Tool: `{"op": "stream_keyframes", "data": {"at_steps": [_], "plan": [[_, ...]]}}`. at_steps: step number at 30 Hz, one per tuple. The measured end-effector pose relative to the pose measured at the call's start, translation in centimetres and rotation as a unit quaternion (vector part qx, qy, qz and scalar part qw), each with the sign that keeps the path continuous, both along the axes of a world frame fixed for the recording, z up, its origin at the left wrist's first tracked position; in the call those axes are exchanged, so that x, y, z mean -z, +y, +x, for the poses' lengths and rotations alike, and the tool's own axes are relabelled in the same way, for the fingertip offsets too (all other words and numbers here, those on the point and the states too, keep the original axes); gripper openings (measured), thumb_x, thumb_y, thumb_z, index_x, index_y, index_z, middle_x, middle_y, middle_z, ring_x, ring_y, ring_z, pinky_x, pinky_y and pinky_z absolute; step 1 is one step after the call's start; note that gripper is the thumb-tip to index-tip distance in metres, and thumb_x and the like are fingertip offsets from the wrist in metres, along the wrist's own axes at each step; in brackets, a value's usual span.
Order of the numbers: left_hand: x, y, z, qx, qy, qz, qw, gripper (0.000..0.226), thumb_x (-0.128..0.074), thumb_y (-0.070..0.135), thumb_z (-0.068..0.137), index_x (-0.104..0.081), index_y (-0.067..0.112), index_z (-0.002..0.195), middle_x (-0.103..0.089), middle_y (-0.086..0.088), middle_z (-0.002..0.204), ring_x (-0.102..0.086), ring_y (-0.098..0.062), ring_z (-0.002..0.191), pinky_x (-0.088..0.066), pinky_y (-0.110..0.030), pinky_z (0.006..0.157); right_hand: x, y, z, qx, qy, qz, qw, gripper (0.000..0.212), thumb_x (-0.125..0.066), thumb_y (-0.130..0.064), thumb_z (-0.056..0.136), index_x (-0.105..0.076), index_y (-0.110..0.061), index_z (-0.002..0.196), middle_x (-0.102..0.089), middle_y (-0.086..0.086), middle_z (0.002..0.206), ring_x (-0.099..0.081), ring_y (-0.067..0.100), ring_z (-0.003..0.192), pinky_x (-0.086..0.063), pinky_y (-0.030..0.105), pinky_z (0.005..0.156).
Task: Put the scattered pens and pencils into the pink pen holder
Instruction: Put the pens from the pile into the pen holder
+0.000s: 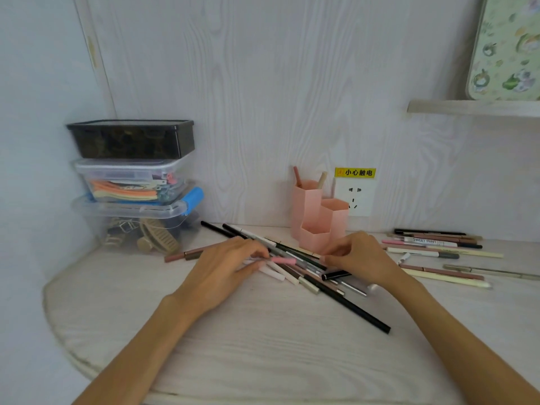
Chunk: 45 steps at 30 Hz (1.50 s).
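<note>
Head view. A pale wood-grain tabletop [263, 346] with a curved front edge meets a white panelled wall. The pink pen holder [320, 217], made of three hexagonal tubes of different heights, stands at the back of the tabletop against the wall, just left of a wall socket [355, 198] that carries a yellow warning label [355, 172]. Its tallest tube already contains a brownish-red pencil [297, 176] and a cream pencil [322, 179], both leaning.

A central pile of pens and pencils [304, 268] lies crossed in front of the holder, including a long black pencil [353, 308] pointing toward the near right. A second group of pens [435, 244] lies roughly parallel to the right, well apart from the central pile; one is lettered "SWEET MINT". A brown pencil [187, 255] lies to the left.

The left hand [225, 267] reaches in from the lower left, palm down, its fingers and thumb pinching a pink pen [283, 260] at the left edge of the central pile. The right hand [359, 258] reaches in from the lower right, fingers curled over the right side of the same pile; whether they grip a pen cannot be told.

At the left rear, three stacked storage boxes [131, 182] stand in the corner: a dark one on top, two clear ones beneath. A shelf [467, 107] at the upper right holds a floral-patterned board [508, 48].
</note>
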<state>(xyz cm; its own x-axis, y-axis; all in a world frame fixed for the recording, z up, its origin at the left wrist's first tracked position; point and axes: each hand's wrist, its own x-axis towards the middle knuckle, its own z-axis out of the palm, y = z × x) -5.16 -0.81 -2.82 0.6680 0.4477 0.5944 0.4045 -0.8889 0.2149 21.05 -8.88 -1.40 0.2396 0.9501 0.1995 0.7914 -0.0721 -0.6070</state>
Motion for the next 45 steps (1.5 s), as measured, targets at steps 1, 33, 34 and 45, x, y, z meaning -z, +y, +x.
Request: {"op": "stream_keyframes", "data": {"at_steps": [1, 33, 34, 45], "plan": [[-0.2, -0.1, 0.1, -0.004, -0.036, -0.010, 0.999, 0.017, -0.056, 0.036, 0.089, -0.060, 0.038, 0.105, -0.063, 0.021, 0.099, -0.056, 0.004, 0.091, -0.047, -0.017, 0.077, 0.0, 0.0, -0.1, 0.001, -0.011, 0.010, 1.000, 0.007, -0.073, -0.028, 0.074, -0.075, -0.032, 0.079, -0.067, -0.020, 0.067, -0.063, -0.002, 0.070, -0.049, 0.021, 0.067], [-3.8, 5.5, 8.4, -0.116, -0.232, -0.051, 0.965, 0.031, -0.052, 0.031, 0.093, -0.055, 0.031, 0.124, -0.053, 0.022, 0.118, -0.041, 0.001, 0.113, -0.033, -0.021, 0.095, 0.2, -0.4, -0.5, -0.034, -0.123, 0.090, 0.988, 0.016, -0.061, -0.038, 0.086, -0.068, -0.039, 0.100, -0.064, -0.020, 0.073, -0.057, -0.001, 0.067, -0.049, 0.020, 0.063], [-2.9, 5.5, 7.1, -0.117, -0.212, -0.063, 0.968, 0.027, -0.051, 0.034, 0.093, -0.058, 0.034, 0.119, -0.053, 0.024, 0.114, -0.044, 0.002, 0.110, -0.035, -0.021, 0.093, 0.1, -0.4, -0.6, -0.031, -0.117, 0.106, 0.987, 0.016, -0.062, -0.038, 0.085, -0.069, -0.040, 0.100, -0.062, -0.022, 0.071, -0.056, -0.004, 0.065, -0.046, 0.016, 0.061], [2.1, 6.0, 2.7, -0.073, -0.026, -0.120, 0.990, 0.017, -0.051, 0.038, 0.093, -0.066, 0.035, 0.099, -0.064, 0.021, 0.094, -0.052, 0.000, 0.089, -0.043, -0.018, 0.074, -3.3, -1.1, -1.1, 0.011, 0.090, 0.360, 0.929, 0.016, -0.065, -0.013, 0.086, -0.068, -0.026, 0.094, -0.071, -0.020, 0.087, -0.067, -0.002, 0.079, -0.049, 0.009, 0.071]]}}
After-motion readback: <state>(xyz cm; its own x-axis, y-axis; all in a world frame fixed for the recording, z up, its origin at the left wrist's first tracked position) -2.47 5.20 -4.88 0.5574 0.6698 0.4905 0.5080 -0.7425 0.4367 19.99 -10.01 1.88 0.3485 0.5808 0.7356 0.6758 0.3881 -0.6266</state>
